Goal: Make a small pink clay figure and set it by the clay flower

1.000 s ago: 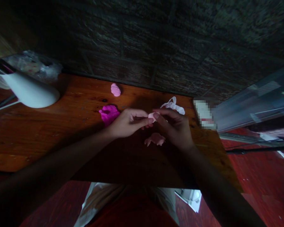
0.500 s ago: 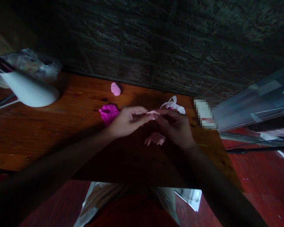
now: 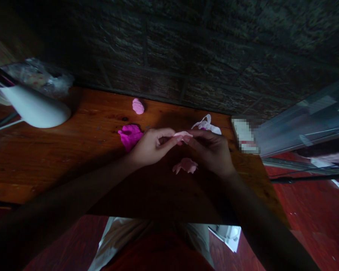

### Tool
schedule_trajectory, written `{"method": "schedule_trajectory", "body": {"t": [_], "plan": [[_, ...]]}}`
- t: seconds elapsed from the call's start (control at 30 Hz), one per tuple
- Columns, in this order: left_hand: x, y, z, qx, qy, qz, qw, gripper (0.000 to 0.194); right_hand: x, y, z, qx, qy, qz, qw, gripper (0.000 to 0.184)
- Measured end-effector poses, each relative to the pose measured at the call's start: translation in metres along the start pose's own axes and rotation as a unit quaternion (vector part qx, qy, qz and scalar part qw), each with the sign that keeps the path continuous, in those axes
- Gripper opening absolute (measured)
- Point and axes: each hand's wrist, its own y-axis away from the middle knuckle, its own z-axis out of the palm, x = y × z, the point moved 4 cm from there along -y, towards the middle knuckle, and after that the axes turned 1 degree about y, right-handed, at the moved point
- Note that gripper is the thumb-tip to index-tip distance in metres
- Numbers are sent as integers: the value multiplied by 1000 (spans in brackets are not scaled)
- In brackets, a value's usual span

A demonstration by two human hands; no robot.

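Observation:
Between the fingertips of both hands is a small, flattened piece of pale pink modelling clay (image 3: 183, 134). My left hand (image 3: 154, 146) pinches its left side, thumb uppermost. On the other side my right hand (image 3: 211, 148) pinches it the same way; some fingers of both hands are hidden. Below them on the table lies a ragged, thin piece of pink clay (image 3: 188, 165). A bright magenta piece of clay (image 3: 130, 136) rests just left of my left hand. Farther back sits a light pink lump of clay (image 3: 138, 106).
The wooden table (image 3: 101, 113) meets a dark brick wall (image 3: 169, 49). Behind my right hand lies a crumpled white wrapper (image 3: 207, 124). A white lamp-like object (image 3: 42, 111) and clear plastic bags (image 3: 45, 77) stand at left. A blurred-out box (image 3: 245, 135) is near the right edge.
The piece of clay between my fingertips looks slightly wider and more visible now. Both hands have shifted only a little; everything on the table stays in place.

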Motion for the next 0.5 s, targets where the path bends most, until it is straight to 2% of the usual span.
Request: {"method": "schedule_trajectory", "body": {"t": [0.27,0.5], "plan": [[-12,1,2,30,8,-6,999,22,-1,1,-1,15,-16,-1,1000,14],[-9,0,1,28,36,-18,999,20,0,0,0,-10,2,14,1000,12]]}}
